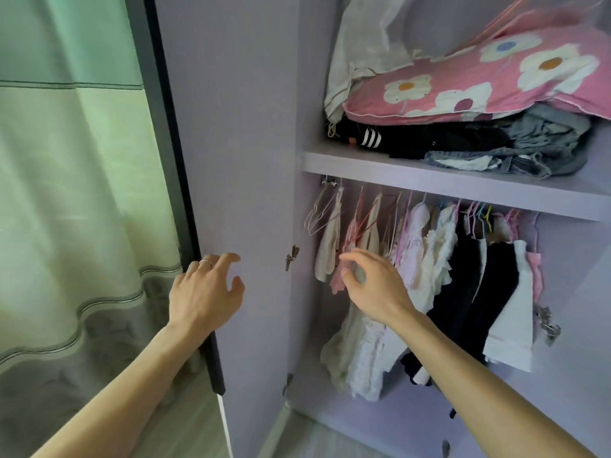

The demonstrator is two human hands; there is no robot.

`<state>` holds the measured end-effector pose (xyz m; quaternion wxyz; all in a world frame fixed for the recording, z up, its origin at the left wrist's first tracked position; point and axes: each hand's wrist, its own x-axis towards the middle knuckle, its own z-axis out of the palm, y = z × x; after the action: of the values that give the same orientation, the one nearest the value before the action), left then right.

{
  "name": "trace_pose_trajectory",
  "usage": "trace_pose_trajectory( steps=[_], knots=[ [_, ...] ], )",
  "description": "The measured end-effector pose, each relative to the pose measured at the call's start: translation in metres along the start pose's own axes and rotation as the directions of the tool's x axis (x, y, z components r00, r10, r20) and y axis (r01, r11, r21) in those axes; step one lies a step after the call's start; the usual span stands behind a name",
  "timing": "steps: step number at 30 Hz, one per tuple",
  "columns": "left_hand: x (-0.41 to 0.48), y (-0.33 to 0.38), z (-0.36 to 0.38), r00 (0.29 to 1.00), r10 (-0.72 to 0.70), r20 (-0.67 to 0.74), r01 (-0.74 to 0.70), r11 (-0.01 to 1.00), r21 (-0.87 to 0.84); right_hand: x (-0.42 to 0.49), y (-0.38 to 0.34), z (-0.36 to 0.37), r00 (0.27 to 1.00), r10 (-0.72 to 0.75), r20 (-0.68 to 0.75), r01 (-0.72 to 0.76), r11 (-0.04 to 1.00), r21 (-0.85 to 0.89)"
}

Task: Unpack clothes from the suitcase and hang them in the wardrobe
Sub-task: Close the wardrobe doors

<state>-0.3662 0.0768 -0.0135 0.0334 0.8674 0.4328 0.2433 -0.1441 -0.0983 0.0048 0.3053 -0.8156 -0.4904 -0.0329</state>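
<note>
Green curtain (66,160) at 9 o'clock. Lilac wardrobe door (238,127) stands open, centre-left. Left hand (205,289) at 8 o'clock by door's outer edge, ring on one finger, fingers loosely spread, holding nothing. Right hand (373,285) near centre, fingers relaxed and apart, empty, in front of pink garment (337,282). Hanging clothes (429,259) on hangers under shelf (396,168), 3 o'clock: cream, white, black, pink. Flowered pink pillow (479,81) atop folded clothes (463,140) on shelf, 1 o'clock.

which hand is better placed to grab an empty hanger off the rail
Right: the right hand is open just below the empty hangers; the left hand is at the door edge.
</note>
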Motion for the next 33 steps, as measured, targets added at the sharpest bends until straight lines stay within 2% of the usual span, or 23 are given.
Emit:
trace_pose_trajectory(
  steps=[3, 5, 8, 11, 13, 15, 17, 20, 22, 25, 27, 33],
  knots=[
    [-0.003, -0.019, -0.017, 0.995, -0.08, -0.051, 0.07, 0.981, -0.179, 0.005, -0.028, -0.002, 0.999, -0.026, -0.021, 0.027, 0.999, 0.042],
    [0.001, -0.025, -0.022, 0.993, -0.088, -0.083, 0.055, 0.939, -0.34, 0.013, -0.047, -0.004, 0.998, -0.052, -0.046, 0.055, 0.996, 0.07],
    [0.005, -0.03, -0.033, 0.967, -0.181, -0.181, 0.023, 0.765, -0.643, 0.028, -0.086, 0.001, 0.992, -0.102, -0.072, 0.109, 0.988, 0.109],
    [0.018, -0.045, -0.043, 0.938, -0.269, -0.218, 0.023, 0.675, -0.737, 0.044, -0.131, 0.011, 0.989, -0.12, -0.087, 0.134, 0.975, 0.176],
    [0.029, -0.058, -0.047, 0.954, -0.264, -0.138, 0.057, 0.617, -0.784, 0.054, -0.157, 0.02, 0.99, -0.109, -0.086, 0.126, 0.963, 0.237],
    [0.044, -0.08, -0.052, 0.987, -0.16, -0.027, 0.071, 0.574, -0.816, 0.068, -0.187, 0.035, 0.99, -0.108, -0.087, 0.129, 0.95, 0.286],
    [0.054, -0.098, -0.055, 0.996, -0.025, 0.087, 0.084, 0.611, -0.787, 0.08, -0.213, 0.049, 0.988, -0.097, -0.117, 0.13, 0.937, 0.323],
    [0.063, -0.119, -0.046, 0.968, 0.098, 0.231, 0.102, 0.687, -0.72, 0.092, -0.234, 0.065, 0.982, -0.085, -0.168, 0.145, 0.911, 0.387],
    [0.068, -0.129, -0.04, 0.95, 0.154, 0.272, 0.086, 0.708, -0.701, 0.1, -0.241, 0.075, 0.974, -0.065, -0.215, 0.144, 0.915, 0.376],
    [0.076, -0.141, -0.035, 0.93, 0.205, 0.304, 0.093, 0.669, -0.737, 0.109, -0.245, 0.083, 0.959, -0.056, -0.277, 0.149, 0.934, 0.324],
    [0.079, -0.139, -0.036, 0.912, 0.243, 0.332, 0.082, 0.683, -0.726, 0.111, -0.24, 0.081, 0.953, -0.065, -0.296, 0.164, 0.933, 0.322],
    [0.08, -0.132, -0.028, 0.872, 0.361, 0.329, 0.025, 0.64, -0.768, 0.1, -0.229, 0.074, 0.96, -0.069, -0.271, 0.179, 0.895, 0.408]
  ],
)
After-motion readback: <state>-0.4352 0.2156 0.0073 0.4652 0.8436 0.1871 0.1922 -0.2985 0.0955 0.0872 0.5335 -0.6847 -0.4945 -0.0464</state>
